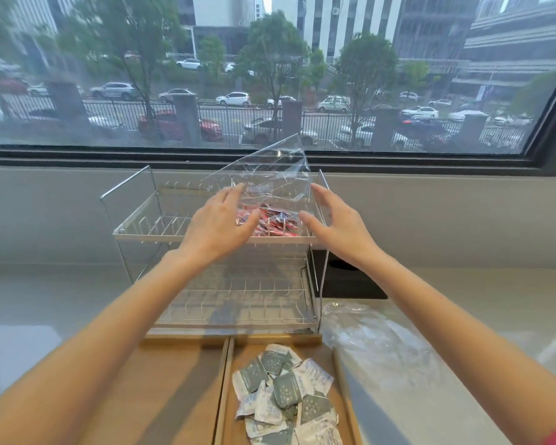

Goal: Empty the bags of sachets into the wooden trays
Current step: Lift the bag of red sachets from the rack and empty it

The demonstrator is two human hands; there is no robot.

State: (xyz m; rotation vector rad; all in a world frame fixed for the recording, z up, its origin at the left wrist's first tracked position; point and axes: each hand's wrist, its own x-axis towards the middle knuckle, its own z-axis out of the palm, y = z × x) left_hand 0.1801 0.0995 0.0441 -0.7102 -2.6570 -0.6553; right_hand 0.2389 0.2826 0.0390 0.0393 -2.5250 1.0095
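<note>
- Left hand (219, 224) at the left side of a clear bag (267, 178), fingers spread and nearly straight, fingertips against the plastic; no closed grip visible.
- Right hand (331, 221) at the bag's right side, fingers spread and slightly bent, just beside the plastic; contact impossible to tell.
- Bag standing on the upper tier of a wire rack (142, 226), top corner pointing up before the window (270, 75).
- Red sachets (272, 221) heaped in the bag's bottom, between both hands.
- Near, below the rack: wooden tray (174, 374) with a divider; left compartment bare wood, right compartment holding green-and-white sachets (286, 396).
- Crumpled empty bag (366, 335) on the tabletop (463, 316), right of the tray.
</note>
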